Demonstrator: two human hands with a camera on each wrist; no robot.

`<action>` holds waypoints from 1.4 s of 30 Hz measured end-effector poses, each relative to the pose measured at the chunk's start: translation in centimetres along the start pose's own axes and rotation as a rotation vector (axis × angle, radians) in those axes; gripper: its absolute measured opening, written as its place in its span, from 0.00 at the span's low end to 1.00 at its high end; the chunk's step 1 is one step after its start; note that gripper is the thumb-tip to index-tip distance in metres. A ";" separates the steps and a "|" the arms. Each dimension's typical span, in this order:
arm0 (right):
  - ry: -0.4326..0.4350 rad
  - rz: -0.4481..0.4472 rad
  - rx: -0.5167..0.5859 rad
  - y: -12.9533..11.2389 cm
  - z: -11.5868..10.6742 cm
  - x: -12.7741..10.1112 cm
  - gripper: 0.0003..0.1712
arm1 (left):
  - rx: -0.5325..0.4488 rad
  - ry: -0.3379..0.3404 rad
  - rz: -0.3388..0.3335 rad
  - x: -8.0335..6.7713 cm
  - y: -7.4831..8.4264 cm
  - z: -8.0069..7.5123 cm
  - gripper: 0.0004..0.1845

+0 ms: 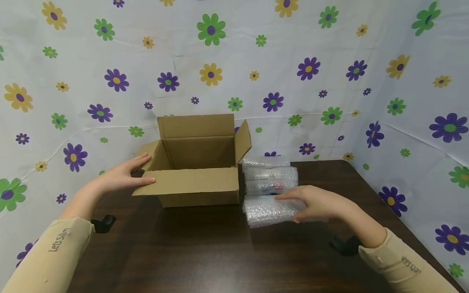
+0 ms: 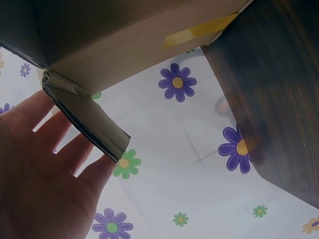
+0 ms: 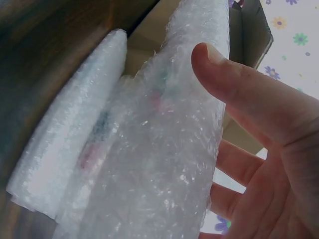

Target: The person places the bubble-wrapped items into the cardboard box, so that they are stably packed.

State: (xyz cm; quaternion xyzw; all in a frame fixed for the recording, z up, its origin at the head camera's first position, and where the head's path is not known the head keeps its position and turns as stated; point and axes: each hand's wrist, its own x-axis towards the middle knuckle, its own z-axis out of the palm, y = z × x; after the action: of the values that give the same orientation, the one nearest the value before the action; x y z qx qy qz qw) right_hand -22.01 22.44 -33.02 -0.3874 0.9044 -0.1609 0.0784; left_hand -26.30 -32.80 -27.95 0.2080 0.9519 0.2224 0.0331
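An open cardboard box [image 1: 199, 199] stands on the table with its flaps spread. My left hand [image 1: 126, 175] rests at its left front corner, fingers fairly straight against the left flap [image 1: 148, 148] and thumb on the front flap [image 1: 190, 181]. From below, the left wrist view shows the fingers [image 2: 55, 129] partly behind a flap edge. My right hand [image 1: 318, 201] holds the front bubble-wrapped bundle [image 1: 269, 209], thumb on one side and fingers on the other. In the right wrist view this bundle [image 3: 159, 164] hides the fingertips.
More bubble-wrapped bundles [image 1: 271, 174] lie in a row behind the held one, right of the box. The dark wooden table [image 1: 205, 252] reaches toward a flowered cloth backdrop [image 1: 242, 53]. Yellow tape [image 2: 199, 32] crosses the box's underside edge.
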 end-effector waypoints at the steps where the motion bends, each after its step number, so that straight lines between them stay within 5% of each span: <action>1: -0.003 -0.003 0.001 -0.1 -0.2 0.0 0.37 | -0.001 0.000 0.001 0.0 0.0 0.0 0.48; 42: -0.052 -0.063 -0.085 -3.7 -9.4 0.7 0.40 | 0.012 0.006 -0.001 -0.1 0.0 0.3 0.48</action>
State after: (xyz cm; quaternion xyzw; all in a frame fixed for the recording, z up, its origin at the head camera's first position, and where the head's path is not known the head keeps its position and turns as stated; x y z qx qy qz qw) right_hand -22.48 21.71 -22.88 -0.4228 0.8954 -0.1145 0.0803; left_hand -26.18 -32.72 -28.20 0.2073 0.9534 0.2173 0.0293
